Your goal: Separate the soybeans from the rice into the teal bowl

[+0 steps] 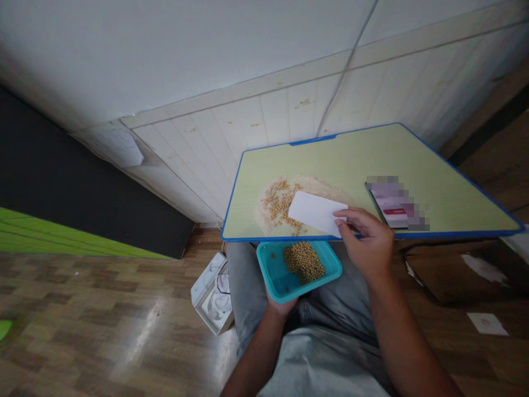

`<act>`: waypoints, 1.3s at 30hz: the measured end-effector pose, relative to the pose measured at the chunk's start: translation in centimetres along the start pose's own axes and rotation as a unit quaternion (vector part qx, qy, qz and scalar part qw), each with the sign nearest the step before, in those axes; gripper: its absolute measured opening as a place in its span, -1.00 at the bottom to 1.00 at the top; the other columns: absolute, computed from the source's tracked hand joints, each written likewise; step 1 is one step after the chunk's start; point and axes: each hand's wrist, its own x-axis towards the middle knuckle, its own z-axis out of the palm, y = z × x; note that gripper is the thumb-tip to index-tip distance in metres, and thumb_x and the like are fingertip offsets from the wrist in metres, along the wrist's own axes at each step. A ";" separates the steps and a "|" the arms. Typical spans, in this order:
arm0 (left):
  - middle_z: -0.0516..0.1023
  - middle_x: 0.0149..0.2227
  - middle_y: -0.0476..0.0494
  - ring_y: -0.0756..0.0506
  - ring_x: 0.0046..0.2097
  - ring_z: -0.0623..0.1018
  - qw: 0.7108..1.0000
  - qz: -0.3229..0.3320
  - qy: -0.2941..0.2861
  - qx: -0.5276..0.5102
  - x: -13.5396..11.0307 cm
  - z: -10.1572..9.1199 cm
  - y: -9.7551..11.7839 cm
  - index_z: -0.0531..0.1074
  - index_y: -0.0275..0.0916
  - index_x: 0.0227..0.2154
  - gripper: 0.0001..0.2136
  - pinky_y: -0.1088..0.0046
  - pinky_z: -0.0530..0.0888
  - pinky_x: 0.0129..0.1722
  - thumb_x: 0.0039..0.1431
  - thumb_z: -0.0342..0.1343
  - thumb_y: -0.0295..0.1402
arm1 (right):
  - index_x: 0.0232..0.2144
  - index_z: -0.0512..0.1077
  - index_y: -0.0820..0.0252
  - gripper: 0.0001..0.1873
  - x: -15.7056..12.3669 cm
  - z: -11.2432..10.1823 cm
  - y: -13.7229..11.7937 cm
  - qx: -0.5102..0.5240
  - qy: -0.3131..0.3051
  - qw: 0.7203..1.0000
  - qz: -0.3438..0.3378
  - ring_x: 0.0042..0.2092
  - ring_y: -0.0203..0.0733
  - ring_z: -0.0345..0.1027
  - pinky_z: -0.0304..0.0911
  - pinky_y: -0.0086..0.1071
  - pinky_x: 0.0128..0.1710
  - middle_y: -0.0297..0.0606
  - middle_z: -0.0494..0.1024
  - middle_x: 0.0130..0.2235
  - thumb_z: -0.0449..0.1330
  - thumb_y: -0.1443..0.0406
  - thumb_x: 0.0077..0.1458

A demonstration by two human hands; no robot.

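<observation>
A right hand [367, 242] pinches one end of a white card [314, 212] between thumb and fingers over a green tabletop [446, 204]. Left of those fingertips, past the card, yellow beans [276, 207] lie scattered among pale grains [266, 221]. Nearer the body, below the pinching fingers, a left hand [284, 306] supports a teal tub [270, 275] of greenish beans [306, 262], its fingers largely hidden underneath, whether spread or together impossible to tell

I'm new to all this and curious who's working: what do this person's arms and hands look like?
Both forearms are bare, with no sleeves, cables or markings visible. The right hand wears no glove; the left hand is mostly hidden. No watch shows.
</observation>
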 end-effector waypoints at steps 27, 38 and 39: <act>0.39 0.66 -0.25 -0.34 0.72 0.25 1.000 0.001 -0.013 0.003 0.2 0.0 0.0 0.28 -0.22 0.65 -0.26 -0.12 0.12 0.74 0.66 -0.29 0.06 | -0.25 0.78 0.00 -0.86 0.0 0.0 -0.4 0.015 -0.031 0.999 -0.020 -0.14 -0.03 0.79 0.72 -0.19 -0.10 -0.24 0.85 -0.19 0.38 0.32 0.30; 0.62 0.51 -0.16 -0.32 0.67 0.37 1.000 -0.002 -0.002 0.014 0.4 -0.9 0.0 0.57 -0.03 0.47 -0.30 -0.11 0.20 0.71 0.64 -0.32 0.08 | -0.24 0.75 0.00 -0.89 0.0 0.0 -0.1 -0.010 0.031 0.999 0.006 -0.16 -0.03 0.79 0.73 -0.19 -0.15 -0.25 0.85 -0.19 0.38 0.28 0.29; 0.61 0.52 -0.16 -0.33 0.68 0.35 1.000 -0.001 -0.004 0.014 0.4 -0.8 -0.1 0.57 -0.05 0.47 -0.30 -0.11 0.18 0.72 0.64 -0.30 0.07 | -0.24 0.75 0.01 -0.88 -0.1 0.0 -0.1 -0.006 0.017 1.000 0.005 -0.17 -0.03 0.79 0.73 -0.21 -0.16 -0.25 0.85 -0.19 0.37 0.28 0.30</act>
